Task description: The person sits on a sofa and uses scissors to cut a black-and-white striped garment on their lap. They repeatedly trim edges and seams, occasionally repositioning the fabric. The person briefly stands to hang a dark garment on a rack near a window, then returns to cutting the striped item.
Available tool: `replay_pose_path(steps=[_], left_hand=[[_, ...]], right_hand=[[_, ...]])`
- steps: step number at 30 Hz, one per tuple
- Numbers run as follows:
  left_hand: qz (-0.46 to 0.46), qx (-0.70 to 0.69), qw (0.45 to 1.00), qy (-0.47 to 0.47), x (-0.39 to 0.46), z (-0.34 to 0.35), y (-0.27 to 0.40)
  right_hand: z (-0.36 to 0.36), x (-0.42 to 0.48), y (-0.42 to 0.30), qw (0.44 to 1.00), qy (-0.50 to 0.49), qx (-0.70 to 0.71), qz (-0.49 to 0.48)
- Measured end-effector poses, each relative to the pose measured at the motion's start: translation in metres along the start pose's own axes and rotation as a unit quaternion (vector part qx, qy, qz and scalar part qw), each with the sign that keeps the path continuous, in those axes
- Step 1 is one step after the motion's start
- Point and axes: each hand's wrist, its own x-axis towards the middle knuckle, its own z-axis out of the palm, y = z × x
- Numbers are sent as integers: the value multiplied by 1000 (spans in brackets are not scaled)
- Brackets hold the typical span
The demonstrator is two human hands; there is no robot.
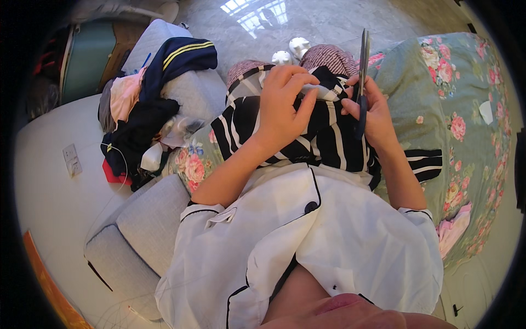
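Note:
Across my lap lies a black-and-white striped garment [337,140], bunched up, with its pale grey inner side turned out along the far edge. My left hand [285,103] is over the garment, thumb and forefinger bent towards each other near that edge. Whether it pinches cloth or a thread is hidden. In my right hand [372,109] is a pair of scissors [363,70] with dark handles, blades pointing up and away from me. The right fingertips are beside a small label [339,90] at the garment's edge; whether they touch cloth is unclear.
A green floral cover [415,111] spreads beneath me and to my right, with pink cloth [454,228] on it. To my left, dark clothes [139,127] and a navy garment with yellow stripes [181,57] are heaped by a grey cushion [154,214]. White figurines [299,47] show beyond my knees.

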Motion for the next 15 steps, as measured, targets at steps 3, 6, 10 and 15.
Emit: replay_pose_path(steps=[3, 6, 10, 15], left_hand=[[16, -24, 999, -15, 5, 7, -7], [9, -36, 989, -143, 10, 3, -14], [-282, -265, 862, -328, 8, -4, -22], [-381, -475, 768, -197, -2, -3, -14]], right_hand=[[3, -3, -4, 999, -19, -38, -7], [1, -4, -8, 996, -48, -79, -21], [1, -3, -9, 993, -43, -93, -57], [2, 1, 2, 983, 15, -79, -162]])
